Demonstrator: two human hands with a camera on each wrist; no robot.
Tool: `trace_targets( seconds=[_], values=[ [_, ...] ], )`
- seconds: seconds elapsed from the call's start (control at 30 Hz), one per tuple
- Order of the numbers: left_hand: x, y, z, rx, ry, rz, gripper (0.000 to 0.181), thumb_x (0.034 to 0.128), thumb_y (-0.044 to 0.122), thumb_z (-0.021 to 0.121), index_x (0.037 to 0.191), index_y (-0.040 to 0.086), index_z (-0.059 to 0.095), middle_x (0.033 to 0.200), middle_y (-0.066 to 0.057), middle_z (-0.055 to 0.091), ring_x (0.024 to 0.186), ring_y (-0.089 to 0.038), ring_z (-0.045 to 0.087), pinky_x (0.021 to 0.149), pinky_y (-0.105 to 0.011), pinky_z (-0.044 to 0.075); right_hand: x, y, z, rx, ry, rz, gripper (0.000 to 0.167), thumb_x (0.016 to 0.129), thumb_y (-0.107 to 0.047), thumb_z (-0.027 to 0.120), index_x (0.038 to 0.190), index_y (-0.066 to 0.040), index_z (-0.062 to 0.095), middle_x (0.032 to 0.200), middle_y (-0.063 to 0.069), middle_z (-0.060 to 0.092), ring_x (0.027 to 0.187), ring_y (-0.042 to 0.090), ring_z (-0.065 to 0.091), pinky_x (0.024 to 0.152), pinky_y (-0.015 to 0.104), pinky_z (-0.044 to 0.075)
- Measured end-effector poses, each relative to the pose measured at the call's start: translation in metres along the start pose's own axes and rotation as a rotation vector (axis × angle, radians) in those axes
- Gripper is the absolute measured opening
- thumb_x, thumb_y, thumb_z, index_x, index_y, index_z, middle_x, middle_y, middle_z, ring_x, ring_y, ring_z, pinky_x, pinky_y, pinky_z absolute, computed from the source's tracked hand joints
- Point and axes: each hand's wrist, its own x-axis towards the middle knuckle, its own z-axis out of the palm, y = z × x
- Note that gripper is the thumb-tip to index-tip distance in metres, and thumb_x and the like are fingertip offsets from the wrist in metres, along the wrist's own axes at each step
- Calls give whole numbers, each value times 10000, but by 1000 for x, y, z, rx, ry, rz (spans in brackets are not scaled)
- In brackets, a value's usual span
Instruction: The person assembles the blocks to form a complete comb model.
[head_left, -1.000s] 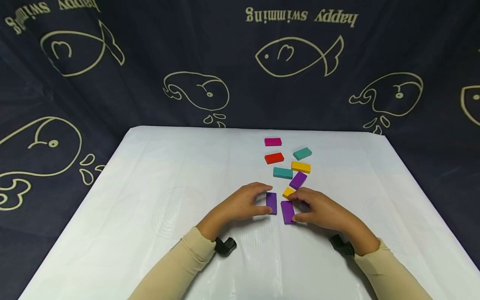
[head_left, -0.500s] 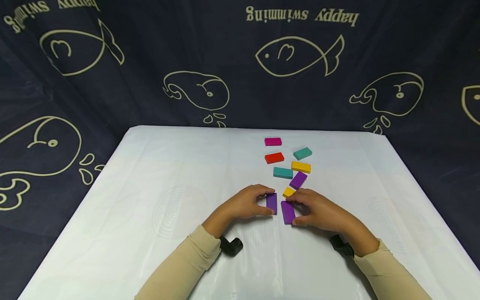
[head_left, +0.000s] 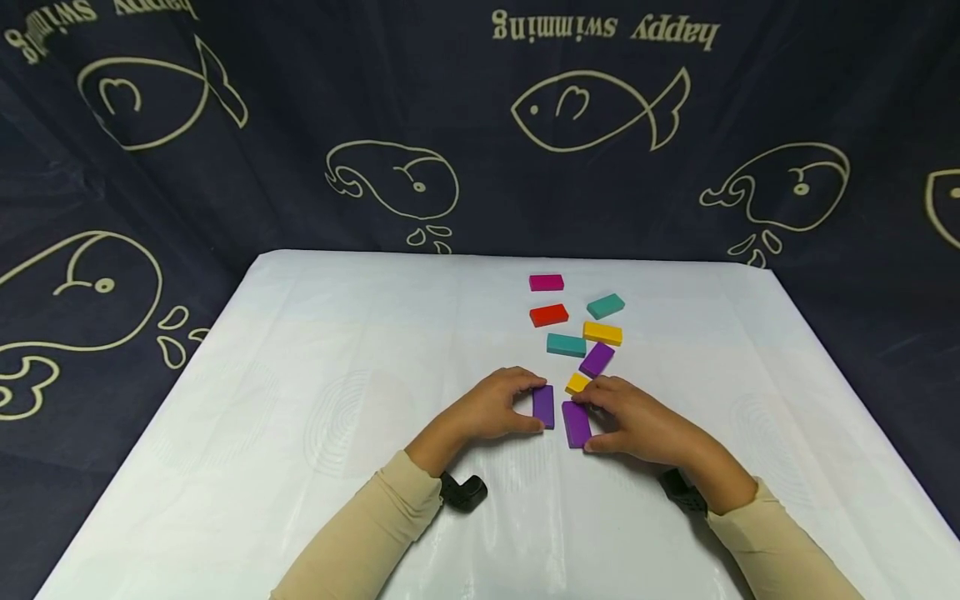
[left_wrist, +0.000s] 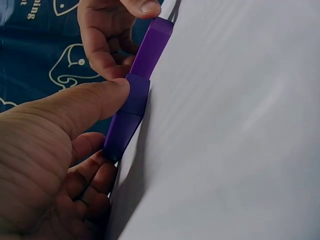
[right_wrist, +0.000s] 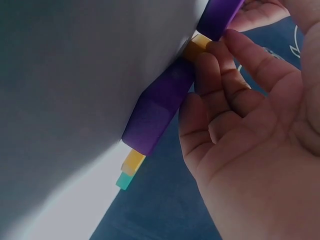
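Two purple blocks lie side by side with a narrow gap. My left hand [head_left: 491, 407] pinches the left purple block [head_left: 543, 407] by its two ends, index finger at the far end, thumb at the near one. The right purple block [head_left: 577, 426], slightly tilted, is between the thumb and index finger of my right hand [head_left: 633, 421]. A small yellow block [head_left: 577, 383] touches or nearly touches that index finger. In the right wrist view another purple block [right_wrist: 155, 112] lies beside my curled outer fingers; in the head view my hand hides it.
Beyond the hands lie a third visible purple block [head_left: 597, 360], a yellow block [head_left: 602, 333], two teal blocks [head_left: 566, 345], a red block [head_left: 549, 315] and a magenta block [head_left: 547, 283] on the white table [head_left: 390, 333]. A dark patterned cloth [head_left: 465, 100] hangs behind.
My left hand has shifted slightly right and its fingers have closed onto the left purple block. My right hand has moved only slightly. The blocks have stayed almost in place.
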Motion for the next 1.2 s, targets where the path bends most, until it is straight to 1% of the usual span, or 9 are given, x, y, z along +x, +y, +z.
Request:
trace_targets(
  seconds=[0.23, 0.47, 0.77, 0.93, 1.07, 1.2],
  values=[
    [-1, 2, 1, 28, 14, -47, 625, 797, 278, 829, 1358, 110, 612, 1224, -32, 572, 1190, -194, 510, 1063, -330, 397, 0, 0, 1, -14, 0, -4, 580, 805, -328, 834, 1304, -117, 625, 1228, -17, 589, 1175, 212, 505, 1031, 482, 443],
    [-1, 1, 2, 31, 9, -68, 641, 795, 293, 829, 1372, 127, 604, 1213, -10, 562, 1177, -170, 502, 1054, -309, 398, 0, 0, 1, -30, 4, -16, 566, 798, -320, 840, 1284, -121, 630, 1212, -24, 598, 1162, 203, 508, 1026, 474, 446],
    [0, 3, 0, 38, 4, -66, 658, 791, 279, 831, 1376, 95, 594, 1214, -21, 567, 1178, -180, 505, 1063, -313, 391, 0, -1, 1, -24, 1, -16, 550, 801, -305, 838, 1276, -119, 633, 1230, -4, 603, 1179, 225, 511, 1034, 490, 440],
    [0, 3, 0, 24, 12, -47, 644, 790, 257, 836, 1359, 66, 604, 1202, -28, 582, 1171, -183, 523, 1061, -310, 398, -1, 0, 1, -17, 0, -17, 552, 798, -293, 841, 1277, -113, 634, 1249, 6, 599, 1192, 238, 508, 1042, 499, 432],
    [0, 3, -3, 34, 8, -29, 640, 795, 256, 832, 1357, 52, 603, 1203, -37, 583, 1153, -173, 538, 1055, -300, 407, -1, 1, 1, -14, 3, -20, 552, 796, -282, 842, 1279, -111, 635, 1260, 11, 595, 1208, 248, 503, 1049, 506, 423],
    [1, 3, -7, 34, -10, -16, 637, 804, 259, 828, 1362, 54, 599, 1206, -23, 579, 1126, -144, 543, 1032, -274, 422, -1, 1, 2, -12, 5, -19, 546, 796, -287, 841, 1273, -115, 638, 1260, 9, 596, 1212, 249, 502, 1050, 507, 422]
  ],
)
